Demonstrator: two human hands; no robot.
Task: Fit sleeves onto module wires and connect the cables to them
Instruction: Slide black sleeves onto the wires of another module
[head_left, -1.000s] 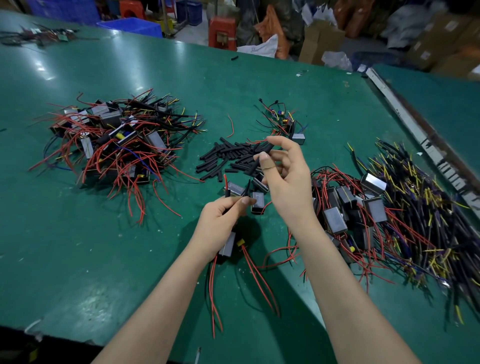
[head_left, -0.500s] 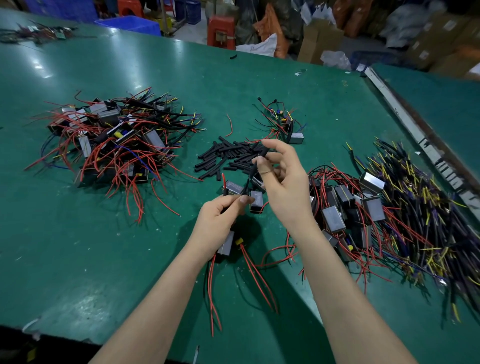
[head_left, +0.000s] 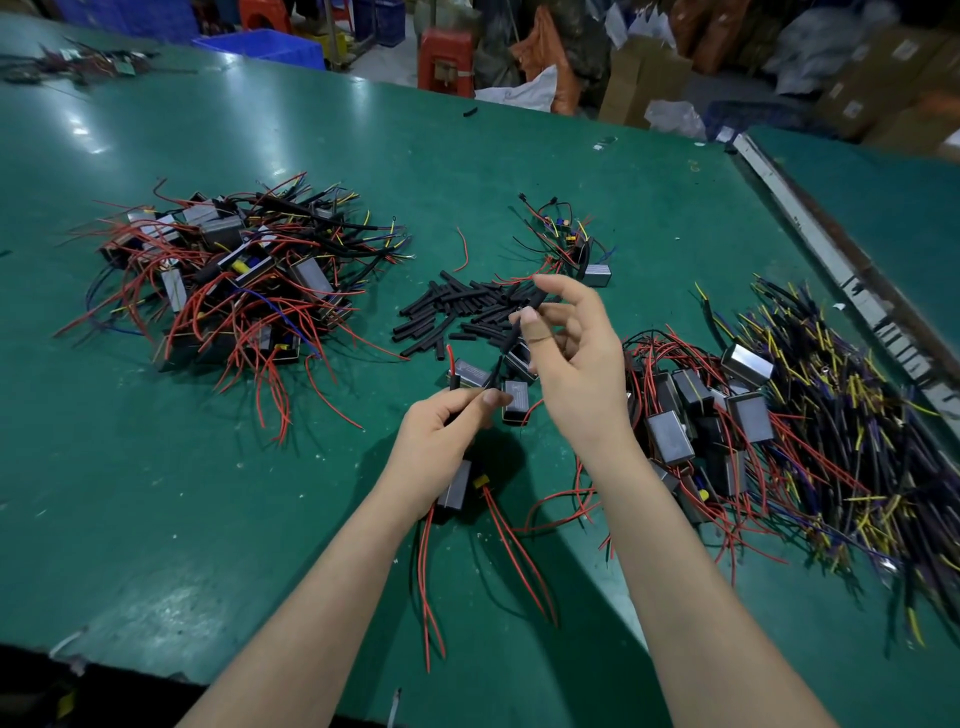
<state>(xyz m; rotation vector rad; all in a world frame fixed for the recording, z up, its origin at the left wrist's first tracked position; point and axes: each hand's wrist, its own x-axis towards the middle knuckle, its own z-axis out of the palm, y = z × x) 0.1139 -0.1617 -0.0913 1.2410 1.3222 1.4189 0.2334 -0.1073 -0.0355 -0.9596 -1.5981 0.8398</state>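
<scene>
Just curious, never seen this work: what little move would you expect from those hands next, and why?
Probably slide the black sleeve, pinched in the right hand, down the black wire toward the left hand, which grips that wire; the sleeve appears threaded on its upper end.

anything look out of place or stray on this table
Mostly sorted piles, but two strays stand out: a lone black sleeve piece lies far up the green table, well away from the sleeve pile, and a single loose red wire lies apart from any module.
</scene>
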